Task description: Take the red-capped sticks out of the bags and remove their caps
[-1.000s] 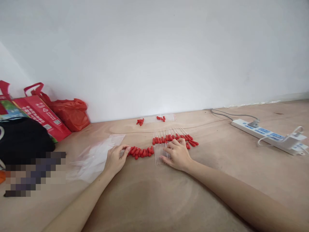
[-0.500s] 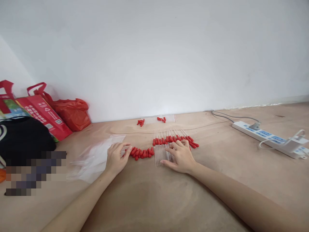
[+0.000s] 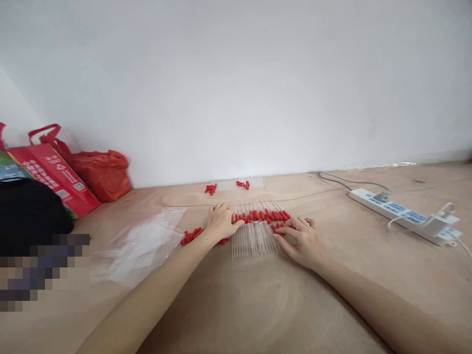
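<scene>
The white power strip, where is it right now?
In the head view the white power strip lies on the wooden table at the far right, near the wall, beyond the right hand.

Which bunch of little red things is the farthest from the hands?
The small cluster of red rubber caps by the white wall, left of the other far cluster. The big rows lie right at the left hand and right hand.

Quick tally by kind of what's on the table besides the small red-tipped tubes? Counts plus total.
Hands: 2, left and right
Red bags: 2, printed tote, plastic bag
Clear plastic bag: 1
Power strip: 1
Black item: 1
Total: 7
The tubes are too many and too small to count.
</scene>
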Available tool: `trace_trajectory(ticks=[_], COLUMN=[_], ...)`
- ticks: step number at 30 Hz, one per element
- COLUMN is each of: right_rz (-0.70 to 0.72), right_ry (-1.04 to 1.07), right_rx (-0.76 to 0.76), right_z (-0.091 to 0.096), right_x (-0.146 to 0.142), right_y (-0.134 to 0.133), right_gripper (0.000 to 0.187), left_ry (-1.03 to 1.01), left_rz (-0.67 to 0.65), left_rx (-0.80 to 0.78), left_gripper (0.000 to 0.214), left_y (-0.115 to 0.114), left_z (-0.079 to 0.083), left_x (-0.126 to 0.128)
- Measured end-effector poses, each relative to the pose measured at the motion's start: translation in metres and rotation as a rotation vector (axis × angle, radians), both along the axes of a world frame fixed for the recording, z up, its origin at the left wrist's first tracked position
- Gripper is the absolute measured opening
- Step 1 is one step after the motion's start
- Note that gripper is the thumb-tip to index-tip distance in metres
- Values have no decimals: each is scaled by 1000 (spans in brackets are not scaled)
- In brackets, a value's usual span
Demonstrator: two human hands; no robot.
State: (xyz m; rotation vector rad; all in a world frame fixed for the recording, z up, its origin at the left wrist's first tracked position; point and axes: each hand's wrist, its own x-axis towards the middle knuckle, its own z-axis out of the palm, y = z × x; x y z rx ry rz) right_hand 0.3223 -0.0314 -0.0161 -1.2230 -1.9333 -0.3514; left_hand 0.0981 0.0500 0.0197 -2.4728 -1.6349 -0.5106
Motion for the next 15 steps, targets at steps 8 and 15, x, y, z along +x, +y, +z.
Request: trace_trajectory(ticks=[8,15], right_rz=[20,58], right_ry=[29,31], right_rx=[-39,6], right_z=[-2,-5], right_x=[-5,-4], right_y=[1,2], right_gripper=[15,25], left_ry=[-93,-231], left_rz=[92,-148], left_rx=[66,353], left_gripper=[24,20], left_y=[-10,-59], left_z=[3,-1], left_x=[-3,-36])
